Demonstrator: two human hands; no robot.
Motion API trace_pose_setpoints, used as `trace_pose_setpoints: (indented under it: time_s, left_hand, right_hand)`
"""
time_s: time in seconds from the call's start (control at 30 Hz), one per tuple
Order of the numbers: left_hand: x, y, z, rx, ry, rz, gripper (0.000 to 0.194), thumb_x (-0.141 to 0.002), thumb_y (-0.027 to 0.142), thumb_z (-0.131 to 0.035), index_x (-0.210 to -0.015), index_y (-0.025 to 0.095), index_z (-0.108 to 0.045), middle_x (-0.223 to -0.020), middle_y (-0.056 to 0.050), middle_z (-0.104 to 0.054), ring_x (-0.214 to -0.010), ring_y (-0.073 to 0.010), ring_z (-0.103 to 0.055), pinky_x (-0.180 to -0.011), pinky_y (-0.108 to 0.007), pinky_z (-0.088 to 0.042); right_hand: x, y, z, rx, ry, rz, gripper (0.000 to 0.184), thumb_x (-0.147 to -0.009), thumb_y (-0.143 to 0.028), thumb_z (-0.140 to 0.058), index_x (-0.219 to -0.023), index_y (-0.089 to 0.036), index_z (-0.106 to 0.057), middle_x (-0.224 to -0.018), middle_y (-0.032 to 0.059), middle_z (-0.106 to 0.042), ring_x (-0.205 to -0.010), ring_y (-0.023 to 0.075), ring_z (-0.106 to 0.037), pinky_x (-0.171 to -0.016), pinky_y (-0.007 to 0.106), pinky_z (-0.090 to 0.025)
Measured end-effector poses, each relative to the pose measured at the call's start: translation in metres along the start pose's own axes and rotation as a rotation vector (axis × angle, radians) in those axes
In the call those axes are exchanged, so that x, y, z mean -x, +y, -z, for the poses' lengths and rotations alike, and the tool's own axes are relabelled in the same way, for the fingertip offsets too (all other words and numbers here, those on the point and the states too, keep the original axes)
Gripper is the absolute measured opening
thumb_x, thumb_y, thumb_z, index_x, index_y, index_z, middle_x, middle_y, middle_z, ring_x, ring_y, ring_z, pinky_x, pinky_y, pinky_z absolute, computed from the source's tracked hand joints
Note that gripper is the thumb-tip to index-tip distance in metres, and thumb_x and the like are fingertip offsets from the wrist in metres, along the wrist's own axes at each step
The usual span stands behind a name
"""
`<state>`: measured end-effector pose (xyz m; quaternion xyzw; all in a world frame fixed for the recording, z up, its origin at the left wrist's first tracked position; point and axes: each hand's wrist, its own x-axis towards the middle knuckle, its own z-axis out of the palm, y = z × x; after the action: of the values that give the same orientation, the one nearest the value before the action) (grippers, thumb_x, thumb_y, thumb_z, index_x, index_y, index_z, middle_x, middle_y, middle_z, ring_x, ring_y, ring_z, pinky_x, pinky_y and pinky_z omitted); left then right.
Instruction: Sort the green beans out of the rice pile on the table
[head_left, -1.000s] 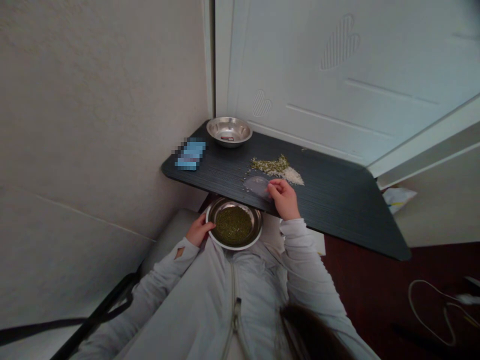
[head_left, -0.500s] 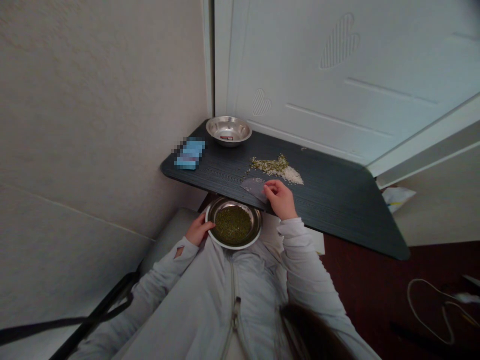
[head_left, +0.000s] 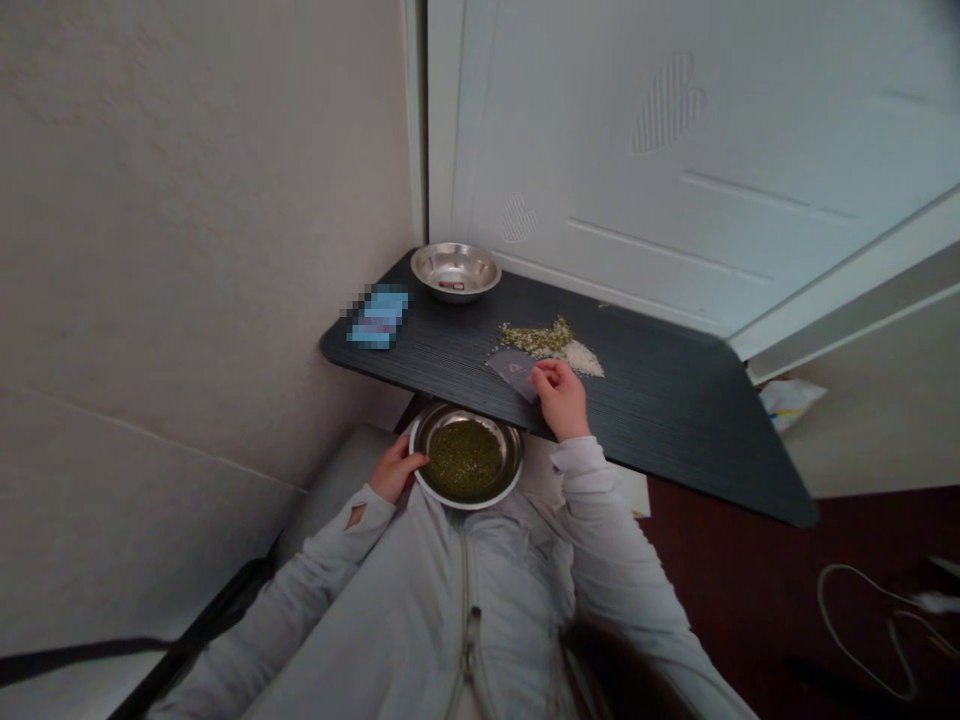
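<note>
The head view shows a thin, see-through plastic piece (head_left: 513, 370), which lies low over the dark table (head_left: 675, 420), near its front edge. The right hand (head_left: 562, 398) pinches its right end between thumb and forefinger; the other fingers are curled, with the tips partly hidden. A few pale grains are seen at the plastic. Just behind it spreads a mixed heap of green and white grains (head_left: 529, 338), and this touches a heap of white grains (head_left: 583, 358) on the right.

Below the front edge, at the person's lap, is a metal bowl (head_left: 466, 503) with green grains (head_left: 463, 458) inside. The left hand (head_left: 394, 470) grips its left rim, thumb above, the remaining fingers mostly hidden beneath.

The tabletop has fine lines and rounded corners. At its far left stands a second steel bowl (head_left: 456, 255) containing a small reddish item (head_left: 451, 286); near it lies a blurred blue object (head_left: 380, 318). Behind is a white door (head_left: 600, 130) with striped hearts, on the left a pale wall (head_left: 187, 200). A white cable (head_left: 820, 595) curls on the dark red floor (head_left: 720, 570).
</note>
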<state>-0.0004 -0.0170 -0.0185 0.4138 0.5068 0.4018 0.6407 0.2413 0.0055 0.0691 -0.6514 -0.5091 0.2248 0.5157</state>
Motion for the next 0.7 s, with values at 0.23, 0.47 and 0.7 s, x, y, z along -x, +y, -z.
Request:
trace_pose_setpoints:
  time_s: [0.23, 0.47, 0.7]
  left_hand:
    - [0.0010, -0.0001, -0.0009, 0.013, -0.015, 0.021, 0.039, -0.047, 0.021, -0.059, -0.084, 0.012, -0.057, -0.067, -0.002, -0.062, -0.064, -0.0176, -0.055, -0.066, -0.032, -0.042]
    - [-0.0005, -0.0019, 0.0002, 0.024, -0.005, 0.008, 0.040, -0.047, 0.020, -0.060, -0.086, 0.011, -0.057, -0.077, -0.004, -0.063, -0.073, -0.0195, -0.055, -0.074, -0.034, -0.039]
    - [0.0042, 0.0049, -0.0042, 0.060, 0.020, 0.000, 0.045, -0.046, 0.019, -0.059, -0.091, 0.012, -0.056, -0.081, -0.003, -0.062, -0.077, -0.0201, -0.054, -0.076, -0.034, -0.038]
  right_hand:
    - [-0.0068, -0.0021, -0.0113, 0.051, 0.018, 0.038, 0.018, -0.067, -0.033, -0.044, -0.077, -0.019, -0.050, -0.061, -0.0005, -0.058, -0.057, 0.0123, -0.052, -0.057, 0.025, -0.038]
    - [-0.0041, -0.0017, -0.0110, 0.130, -0.018, 0.078, 0.021, -0.068, -0.035, -0.043, -0.079, -0.020, -0.051, -0.062, -0.0007, -0.058, -0.053, 0.0110, -0.050, -0.055, 0.024, -0.036]
    - [-0.0030, -0.0004, -0.0109, 0.141, -0.068, 0.090, 0.022, -0.068, -0.035, -0.042, -0.082, -0.020, -0.052, -0.063, -0.0010, -0.058, -0.058, 0.0119, -0.052, -0.057, 0.024, -0.037]
